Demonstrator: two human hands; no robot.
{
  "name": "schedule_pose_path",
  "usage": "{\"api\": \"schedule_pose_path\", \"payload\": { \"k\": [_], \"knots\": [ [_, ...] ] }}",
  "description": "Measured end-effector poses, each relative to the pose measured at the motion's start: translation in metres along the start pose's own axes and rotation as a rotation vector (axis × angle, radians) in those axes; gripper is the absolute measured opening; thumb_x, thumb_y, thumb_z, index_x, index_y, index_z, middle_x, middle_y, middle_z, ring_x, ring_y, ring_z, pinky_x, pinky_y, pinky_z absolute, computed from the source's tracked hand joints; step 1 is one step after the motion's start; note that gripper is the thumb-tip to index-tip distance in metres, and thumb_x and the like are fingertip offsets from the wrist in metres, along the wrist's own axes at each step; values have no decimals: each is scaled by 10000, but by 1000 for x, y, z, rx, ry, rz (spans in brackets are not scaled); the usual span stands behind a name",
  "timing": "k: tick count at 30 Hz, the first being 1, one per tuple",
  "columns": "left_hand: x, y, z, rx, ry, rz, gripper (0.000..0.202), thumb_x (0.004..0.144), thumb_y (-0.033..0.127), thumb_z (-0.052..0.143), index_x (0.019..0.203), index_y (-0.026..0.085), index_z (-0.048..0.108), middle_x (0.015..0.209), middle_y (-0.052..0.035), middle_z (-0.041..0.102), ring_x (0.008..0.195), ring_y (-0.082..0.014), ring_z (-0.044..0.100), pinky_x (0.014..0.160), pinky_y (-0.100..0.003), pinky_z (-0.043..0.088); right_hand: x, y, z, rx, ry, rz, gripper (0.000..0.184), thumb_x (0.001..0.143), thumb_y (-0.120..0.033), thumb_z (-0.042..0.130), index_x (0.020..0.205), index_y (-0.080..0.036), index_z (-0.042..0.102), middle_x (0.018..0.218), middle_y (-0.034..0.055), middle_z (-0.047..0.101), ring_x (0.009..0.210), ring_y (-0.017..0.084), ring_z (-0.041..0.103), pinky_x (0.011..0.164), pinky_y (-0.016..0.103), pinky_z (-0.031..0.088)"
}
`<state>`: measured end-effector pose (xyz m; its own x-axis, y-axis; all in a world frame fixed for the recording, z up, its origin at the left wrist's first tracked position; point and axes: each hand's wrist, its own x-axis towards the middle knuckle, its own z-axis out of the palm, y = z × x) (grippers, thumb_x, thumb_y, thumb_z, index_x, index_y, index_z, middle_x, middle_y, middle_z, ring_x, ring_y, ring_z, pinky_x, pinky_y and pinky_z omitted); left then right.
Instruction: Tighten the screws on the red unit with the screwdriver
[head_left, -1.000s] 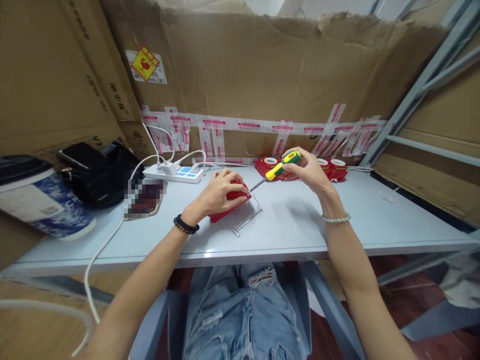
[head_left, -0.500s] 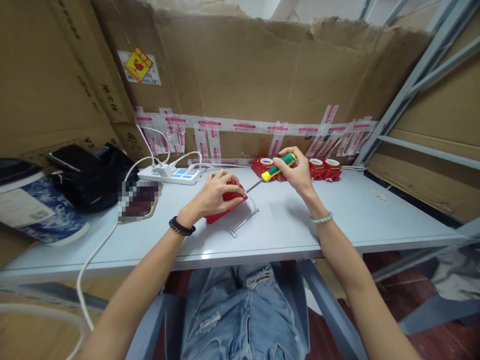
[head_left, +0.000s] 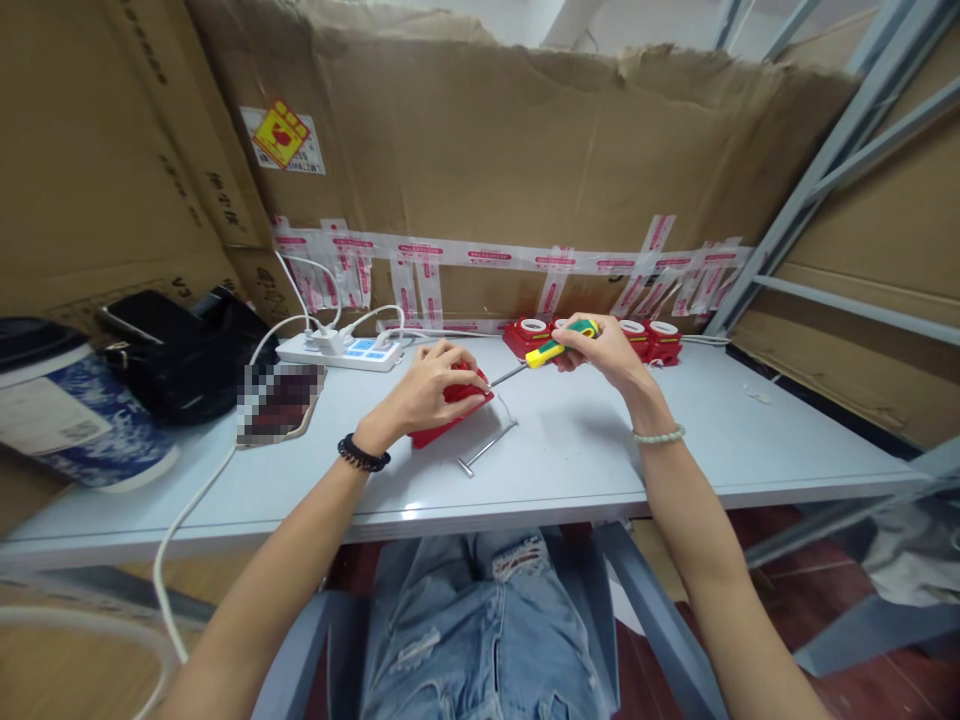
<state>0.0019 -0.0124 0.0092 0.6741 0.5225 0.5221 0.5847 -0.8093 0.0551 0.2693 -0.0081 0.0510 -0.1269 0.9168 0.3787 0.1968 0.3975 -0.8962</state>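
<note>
My left hand (head_left: 442,385) is closed over a red plastic housing (head_left: 439,430) and keeps it on the table; much of the housing is hidden under the fingers. In my right hand (head_left: 604,350) is a green and yellow screwdriver (head_left: 551,350), gripped by its handle. Its shaft slants down to the left, and the tip meets the right end of the housing near a small metal part. A small metal T-shaped rod (head_left: 487,448) lies on the table just in front, with a thin white cord by its far end.
Several red units with white rings (head_left: 664,340) line the back of the table (head_left: 720,430). To the left are a power strip (head_left: 367,352) with cables, a phone (head_left: 281,405), a black bag (head_left: 180,345) and a large cup (head_left: 75,420). Cardboard (head_left: 480,150) stands behind.
My right hand has turned and lowered around the screwdriver handle, with the wrist shifted slightly right. The screwdriver tip stays at the housing. My left hand keeps its hold.
</note>
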Motion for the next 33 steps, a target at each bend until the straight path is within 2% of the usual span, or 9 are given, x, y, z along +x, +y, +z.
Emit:
{"api": "schedule_pose_path", "payload": {
  "k": [4, 8, 13, 17, 19, 21, 25, 30, 33],
  "knots": [
    [0, 1, 1, 10, -13, -1, 205, 880, 391, 544, 958, 294, 707, 1023, -48, 600, 977, -237, 474, 840, -425, 313, 8, 14, 9, -163, 200, 34, 355, 688, -430, 685, 513, -174, 513, 375, -17, 522, 312, 123, 514, 304, 211, 364],
    [1, 3, 1, 9, -17, -2, 211, 881, 388, 541, 963, 284, 706, 1032, -55, 599, 978, -237, 471, 837, -421, 317, 16, 23, 13, -112, 300, 70, 431, 700, -503, 654, 456, -194, 478, 341, 4, 512, 293, 141, 509, 290, 230, 373],
    [1, 5, 0, 5, -18, -3, 198, 879, 366, 544, 957, 282, 705, 1032, -53, 598, 981, -238, 469, 835, -420, 320, 18, 20, 16, 41, 361, 135, 350, 683, -430, 663, 482, -206, 484, 321, -20, 472, 311, 161, 521, 311, 260, 421],
    [1, 5, -1, 9, -22, -3, 196, 876, 370, 550, 962, 281, 702, 1031, -53, 593, 982, -236, 470, 842, -423, 320, 17, 17, 14, 83, 435, 160, 302, 671, -379, 652, 497, -217, 465, 325, -67, 374, 319, 157, 498, 315, 269, 402],
    [1, 4, -1, 4, -20, -8, 196, 878, 375, 549, 958, 282, 701, 1034, -52, 590, 993, -236, 470, 855, -427, 322, 17, 17, 10, 66, 486, 85, 288, 672, -368, 642, 507, -217, 461, 383, -67, 391, 343, 126, 466, 336, 263, 402],
    [1, 4, -1, -8, -9, -16, 201, 878, 382, 546, 961, 277, 696, 1040, -52, 588, 1003, -237, 469, 875, -430, 329, 16, 18, 6, 0, 568, -51, 277, 681, -359, 633, 518, -211, 464, 458, -59, 425, 403, 99, 444, 395, 250, 417],
    [1, 2, 0, -52, 37, -49, 277, 847, 402, 582, 1059, 228, 620, 1059, -67, 585, 1013, -241, 481, 916, -431, 359, 11, 15, 2, -250, 727, -283, 349, 719, -347, 605, 492, -213, 376, 497, -59, 358, 487, 82, 352, 497, 238, 368],
    [3, 4, 0, -134, 78, -58, 368, 789, 409, 658, 1080, 208, 553, 1049, -62, 579, 1005, -229, 509, 924, -409, 394, 5, 11, 4, -391, 704, -348, 374, 739, -339, 595, 504, -220, 330, 498, -58, 334, 495, 88, 300, 505, 258, 300],
    [11, 9, 0, -149, 38, -60, 348, 793, 413, 655, 1059, 211, 556, 1054, -51, 608, 987, -224, 513, 904, -395, 401, 5, 11, 4, -392, 671, -352, 385, 747, -340, 595, 503, -220, 321, 493, -60, 322, 492, 88, 294, 498, 262, 279]
  ]
}}
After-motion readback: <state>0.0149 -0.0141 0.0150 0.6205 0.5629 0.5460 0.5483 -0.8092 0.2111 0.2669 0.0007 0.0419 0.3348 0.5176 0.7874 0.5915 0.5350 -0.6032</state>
